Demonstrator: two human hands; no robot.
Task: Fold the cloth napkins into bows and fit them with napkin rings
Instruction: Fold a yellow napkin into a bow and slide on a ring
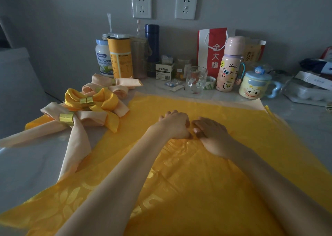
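A large yellow patterned napkin lies spread over the table in front of me. My left hand and my right hand meet at its middle, fingers curled, each pinching a small ridge of the yellow cloth between them. At the left lie finished bows: a yellow bow with a gold ring, and a peach bow with a gold ring. More peach bows lie behind them.
A peach cloth edge shows under the yellow napkin's far side. Along the wall stand jars, a blue flask, a glass mug, a pink bottle, a lidded cartoon mug and a red bag.
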